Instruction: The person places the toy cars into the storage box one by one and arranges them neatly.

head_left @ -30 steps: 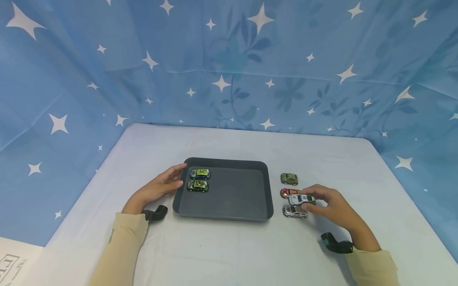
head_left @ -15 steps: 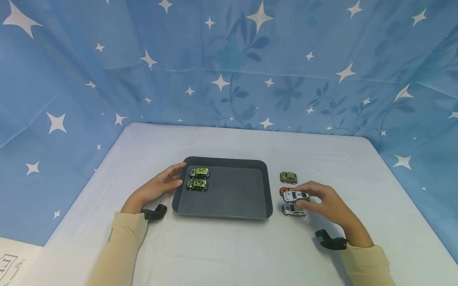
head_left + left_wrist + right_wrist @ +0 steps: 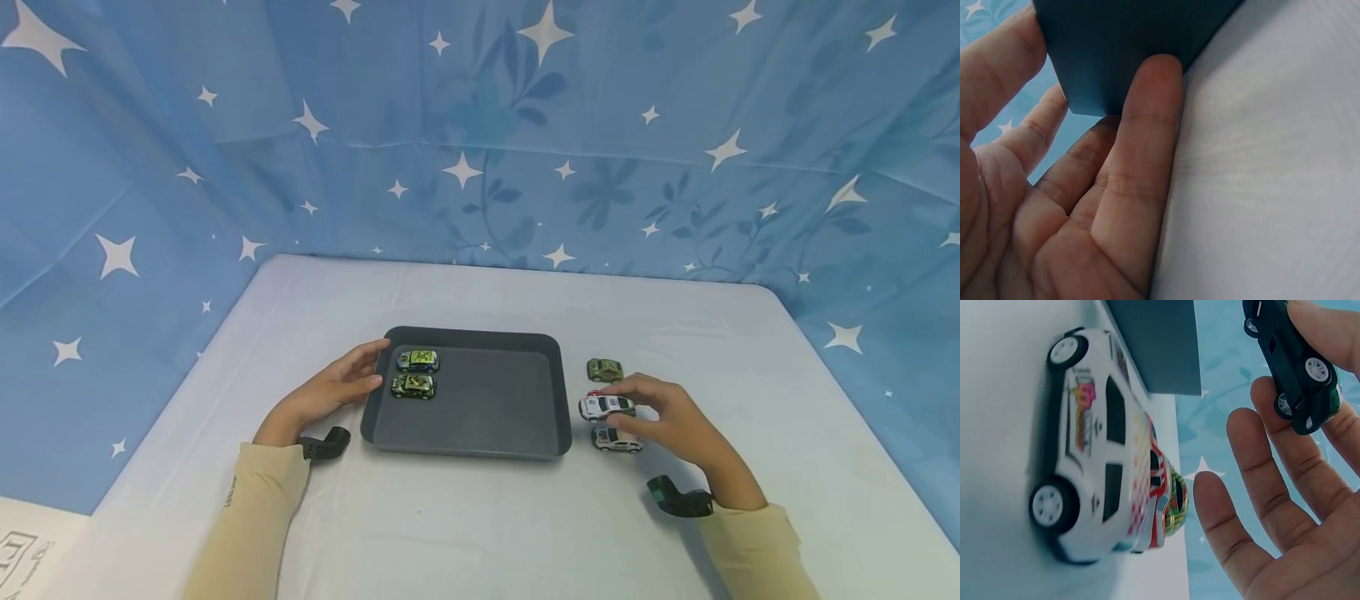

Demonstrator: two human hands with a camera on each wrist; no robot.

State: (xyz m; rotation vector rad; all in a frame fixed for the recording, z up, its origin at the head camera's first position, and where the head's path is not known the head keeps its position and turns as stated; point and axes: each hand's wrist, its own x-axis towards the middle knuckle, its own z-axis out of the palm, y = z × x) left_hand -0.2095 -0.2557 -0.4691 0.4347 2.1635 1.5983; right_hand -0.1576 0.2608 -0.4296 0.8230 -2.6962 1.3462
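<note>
In the head view my right hand (image 3: 671, 421) pinches a white toy car (image 3: 598, 407) between thumb and fingers, above the table just right of the grey tray (image 3: 495, 408). The right wrist view shows its black underside and wheels (image 3: 1316, 370). Below it on the table is a silver-white toy car (image 3: 617, 439). A red toy car (image 3: 594, 392) is mostly hidden behind the held one, and a camouflage-green toy car (image 3: 604, 370) stands farther back. My left hand (image 3: 330, 390) touches the tray's left side; its extended fingers (image 3: 1147, 125) lie against the outer wall.
Inside the tray, along its left side, stand a yellow-blue toy car (image 3: 418, 361) and a dark green patterned toy car (image 3: 413, 387). A white cloth covers the table (image 3: 450, 533). A blue star-patterned curtain (image 3: 480, 125) hangs behind it.
My right hand has moved left toward the tray with the white toy car, which now covers most of the red one. My left hand stays at the tray's side.
</note>
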